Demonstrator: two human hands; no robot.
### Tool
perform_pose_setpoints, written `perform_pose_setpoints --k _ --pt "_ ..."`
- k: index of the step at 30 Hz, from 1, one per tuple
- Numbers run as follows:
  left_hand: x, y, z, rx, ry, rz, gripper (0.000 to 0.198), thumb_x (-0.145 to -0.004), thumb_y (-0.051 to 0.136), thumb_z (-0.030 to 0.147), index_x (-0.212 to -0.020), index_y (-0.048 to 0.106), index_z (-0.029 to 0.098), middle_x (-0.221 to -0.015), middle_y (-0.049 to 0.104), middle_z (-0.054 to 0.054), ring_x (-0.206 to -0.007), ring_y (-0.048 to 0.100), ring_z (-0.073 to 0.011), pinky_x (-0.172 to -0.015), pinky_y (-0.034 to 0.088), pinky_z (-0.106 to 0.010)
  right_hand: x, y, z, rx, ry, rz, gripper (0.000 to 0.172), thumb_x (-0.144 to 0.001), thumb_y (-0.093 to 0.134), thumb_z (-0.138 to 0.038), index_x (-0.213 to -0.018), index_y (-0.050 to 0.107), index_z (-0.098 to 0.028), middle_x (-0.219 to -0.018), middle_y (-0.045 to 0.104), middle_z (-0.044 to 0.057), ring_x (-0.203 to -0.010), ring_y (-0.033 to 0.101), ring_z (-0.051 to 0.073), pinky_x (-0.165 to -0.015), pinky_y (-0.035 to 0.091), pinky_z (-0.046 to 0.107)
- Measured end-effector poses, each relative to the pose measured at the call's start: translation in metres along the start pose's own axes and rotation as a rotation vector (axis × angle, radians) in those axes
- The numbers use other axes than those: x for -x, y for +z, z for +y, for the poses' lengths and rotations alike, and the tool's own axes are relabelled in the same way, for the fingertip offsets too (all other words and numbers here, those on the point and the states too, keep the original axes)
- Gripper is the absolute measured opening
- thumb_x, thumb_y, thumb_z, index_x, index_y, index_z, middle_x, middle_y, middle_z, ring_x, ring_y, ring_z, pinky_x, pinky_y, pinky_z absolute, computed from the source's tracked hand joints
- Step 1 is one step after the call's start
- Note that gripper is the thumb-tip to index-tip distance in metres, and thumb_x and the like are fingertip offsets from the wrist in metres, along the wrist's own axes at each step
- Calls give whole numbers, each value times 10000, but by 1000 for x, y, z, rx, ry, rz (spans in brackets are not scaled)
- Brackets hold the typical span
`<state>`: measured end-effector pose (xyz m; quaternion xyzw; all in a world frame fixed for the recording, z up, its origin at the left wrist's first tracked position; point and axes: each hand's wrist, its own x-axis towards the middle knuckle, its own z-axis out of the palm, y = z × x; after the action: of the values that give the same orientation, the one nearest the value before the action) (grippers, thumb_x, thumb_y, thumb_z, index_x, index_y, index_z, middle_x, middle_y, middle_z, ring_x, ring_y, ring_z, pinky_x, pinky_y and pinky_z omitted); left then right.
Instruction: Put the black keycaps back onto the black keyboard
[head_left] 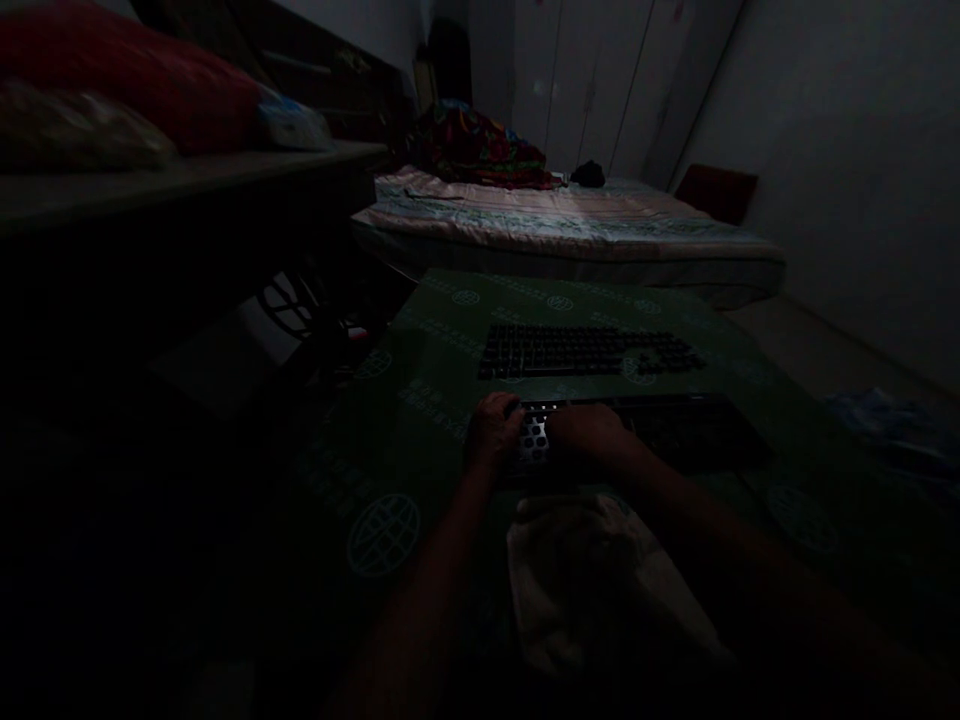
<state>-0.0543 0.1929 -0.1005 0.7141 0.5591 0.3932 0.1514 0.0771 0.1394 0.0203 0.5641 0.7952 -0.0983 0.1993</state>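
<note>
A dark keyboard base (701, 425) lies across the green table. Near its left end, a bright patch with round key sockets (534, 436) shows, the keycaps there being off. My left hand (495, 428) grips that end, fingers curled over the edge. Bent into a closed shape, my right hand (589, 432) rests over the base just right of the bright patch. Its fingertips and anything in them are hidden in the dark. Beyond the base, black keycaps (562, 350) sit in rows in a keyboard layout. Close to me is a crumpled light cloth (637, 570).
The green table cover (442, 340) has white globe prints. Behind it stands a bed (570, 215) with a patterned blanket (487, 145). At left, a dark sewing-machine-like table (247, 175) bears a red bag (135, 75). The room is very dim.
</note>
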Motion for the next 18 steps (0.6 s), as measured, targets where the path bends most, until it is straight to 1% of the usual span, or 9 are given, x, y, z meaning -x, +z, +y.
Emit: perform_pose_setpoints --k 3,6,10,15,18 --pt "1 0 1 2 4 13 162 -725 551 197 -863 634 179 -912 631 -46 -884 578 -174 -825 463 -311 7 6 8 -36 -28 -4 326 -762 488 -282 -1028 627 -152 -999 658 156 -888 627 286 -698 491 369" --pt "1 0 2 7 6 14 159 -727 550 193 -862 633 172 -907 630 -50 -881 578 -173 -831 461 -310 7 8 17 -80 25 10 317 -762 476 -273 -1021 621 -164 -1013 654 142 -891 625 272 -695 489 361" --pt "1 0 2 9 4 4 166 -727 554 195 -868 633 158 -914 629 -61 -892 577 -177 -838 459 -310 -1 8 18 -84 81 0 318 -759 460 -247 -1017 624 -160 -1015 651 150 -902 621 283 -702 486 387" --pt "2 0 1 10 0 6 173 -723 557 195 -876 632 165 -922 630 -56 -896 576 -177 -837 460 -314 -4 3 18 -100 116 -26 344 -751 463 -229 -1053 610 -160 -1047 636 161 -938 608 281 -734 477 386" --pt "3 -1 3 12 -1 7 172 -722 558 189 -876 632 169 -925 630 -53 -898 574 -175 -840 458 -312 -2 -3 21 -125 134 -26 330 -756 465 -248 -1038 616 -169 -1017 649 151 -918 617 270 -720 480 362"
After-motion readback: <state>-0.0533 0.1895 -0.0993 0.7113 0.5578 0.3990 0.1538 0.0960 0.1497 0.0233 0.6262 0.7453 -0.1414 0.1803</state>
